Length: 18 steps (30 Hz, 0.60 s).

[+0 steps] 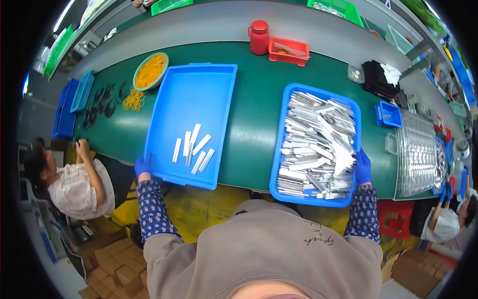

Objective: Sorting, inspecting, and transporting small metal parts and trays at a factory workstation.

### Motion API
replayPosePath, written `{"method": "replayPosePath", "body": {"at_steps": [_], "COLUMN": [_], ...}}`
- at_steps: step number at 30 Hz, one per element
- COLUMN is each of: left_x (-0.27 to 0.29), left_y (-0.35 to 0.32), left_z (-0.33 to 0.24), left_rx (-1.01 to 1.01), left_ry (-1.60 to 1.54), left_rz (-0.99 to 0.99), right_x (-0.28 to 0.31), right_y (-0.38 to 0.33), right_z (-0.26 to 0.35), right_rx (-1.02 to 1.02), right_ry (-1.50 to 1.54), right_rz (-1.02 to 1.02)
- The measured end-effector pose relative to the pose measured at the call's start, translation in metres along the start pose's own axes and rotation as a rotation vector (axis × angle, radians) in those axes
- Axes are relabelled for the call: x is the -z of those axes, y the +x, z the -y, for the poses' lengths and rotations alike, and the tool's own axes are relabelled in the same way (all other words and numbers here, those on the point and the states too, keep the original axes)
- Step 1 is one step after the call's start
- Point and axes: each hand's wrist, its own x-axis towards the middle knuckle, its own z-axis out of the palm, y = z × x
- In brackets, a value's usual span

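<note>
My left hand, in a blue glove, grips the left rim of a shallow blue tray near its front corner. Several flat silver metal strips lie scattered toward the tray's front end; its back part shows bare blue. On the other side, my right hand, also gloved in blue, is closed at the right rim of a second blue tray, its fingers partly hidden by the edge. That tray is heaped with silver metal strips. Both trays rest on the green table, with a gap between them.
A bowl of yellow rubber bands and dark cord-like pieces lie at left. Behind stand a red jug and a red bin. Clear stacked trays and a small blue bin are at right. People sit at both sides.
</note>
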Motion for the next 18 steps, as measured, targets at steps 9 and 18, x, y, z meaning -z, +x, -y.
{"method": "replayPosePath", "body": {"at_steps": [9, 18], "left_x": [-0.019, -0.020], "left_y": [-0.094, -0.141], "left_z": [-0.049, -0.103], "left_rx": [0.039, 0.078], "left_ry": [-0.006, -0.012], "left_rz": [-0.112, -0.156], "right_x": [0.001, -0.008], "right_y": [0.019, 0.028], "right_z": [-0.027, -0.039], "right_rx": [0.055, 0.200], "right_ry": [0.073, 0.040], "right_rz": [0.076, 0.085]}}
